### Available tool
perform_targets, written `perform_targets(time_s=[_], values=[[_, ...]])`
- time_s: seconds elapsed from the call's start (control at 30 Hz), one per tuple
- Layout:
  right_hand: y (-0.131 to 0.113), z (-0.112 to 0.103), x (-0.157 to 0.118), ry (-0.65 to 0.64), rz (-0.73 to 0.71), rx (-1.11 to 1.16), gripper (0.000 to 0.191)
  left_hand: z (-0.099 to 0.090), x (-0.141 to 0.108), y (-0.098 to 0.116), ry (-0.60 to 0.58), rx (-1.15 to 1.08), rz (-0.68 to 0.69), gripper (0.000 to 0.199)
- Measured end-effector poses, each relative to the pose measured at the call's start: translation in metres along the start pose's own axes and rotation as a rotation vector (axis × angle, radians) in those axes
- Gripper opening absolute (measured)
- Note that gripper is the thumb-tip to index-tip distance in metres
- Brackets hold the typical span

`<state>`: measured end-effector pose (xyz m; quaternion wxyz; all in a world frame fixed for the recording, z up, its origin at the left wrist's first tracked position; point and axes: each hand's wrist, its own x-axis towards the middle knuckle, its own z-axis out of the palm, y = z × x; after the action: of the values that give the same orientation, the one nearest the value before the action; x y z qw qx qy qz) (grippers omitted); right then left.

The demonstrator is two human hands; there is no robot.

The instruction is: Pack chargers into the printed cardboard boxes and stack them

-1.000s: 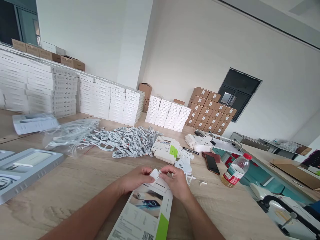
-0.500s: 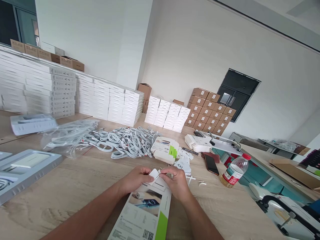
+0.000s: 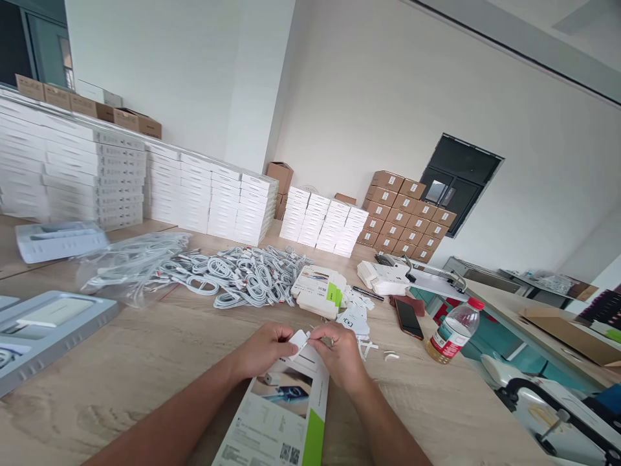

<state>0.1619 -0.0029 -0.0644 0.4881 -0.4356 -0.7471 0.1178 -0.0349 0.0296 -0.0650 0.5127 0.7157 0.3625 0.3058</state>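
A flat printed card box (image 3: 276, 421) with a green corner, a phone picture and a QR code lies at the table's near edge. At its far end is a small white card flap (image 3: 299, 340). My left hand (image 3: 266, 349) pinches this flap between thumb and fingers. From the other side, my right hand (image 3: 339, 356) has thumb and forefinger pressed together at the flap's right edge. The exact bit between those right fingertips is too small to make out. Beyond my hands lies a stack of similar flat boxes (image 3: 317, 288), with white paper scraps (image 3: 356, 320) beside it.
A heap of white cables (image 3: 247, 275) lies behind, with bagged cables (image 3: 138, 259) to its left. Grey trays (image 3: 61, 330) stand at left. At right are a phone (image 3: 408, 317) and a red-capped bottle (image 3: 455, 330). White box stacks (image 3: 194, 194) line the back.
My hands keep their pinch at the flap and have hardly moved. The card box has shifted very slightly, and the whole view has drifted a little.
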Motion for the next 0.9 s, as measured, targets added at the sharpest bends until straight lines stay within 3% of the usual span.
perform_targets(time_s=[0.23, 0.37, 0.47, 0.57, 0.73, 0.8, 0.9], values=[[-0.004, 0.007, -0.001, 0.017, 0.134, 0.049, 0.012, 0.001, 0.000, -0.001, 0.040, -0.001, -0.027, 0.026], [-0.003, 0.005, 0.000, -0.029, 0.112, -0.004, 0.010, -0.001, 0.003, -0.003, 0.099, -0.042, -0.047, 0.032], [0.002, -0.009, 0.002, -0.070, 0.092, 0.004, 0.009, -0.005, 0.007, -0.007, 0.225, -0.095, -0.116, 0.033], [0.013, -0.032, 0.005, -0.064, 0.162, -0.023, 0.011, -0.010, 0.010, -0.012, 0.330, -0.166, -0.192, 0.035], [0.036, -0.072, 0.004, -0.083, 0.208, -0.146, 0.012, -0.008, 0.008, -0.012, 0.332, -0.253, -0.218, 0.045], [0.037, -0.076, 0.004, -0.084, 0.170, -0.224, 0.014, -0.006, 0.008, -0.010, 0.318, -0.263, -0.196, 0.049], [0.026, -0.062, 0.005, 0.011, 0.132, -0.268, 0.014, -0.002, 0.007, -0.005, 0.307, -0.255, -0.145, 0.053]])
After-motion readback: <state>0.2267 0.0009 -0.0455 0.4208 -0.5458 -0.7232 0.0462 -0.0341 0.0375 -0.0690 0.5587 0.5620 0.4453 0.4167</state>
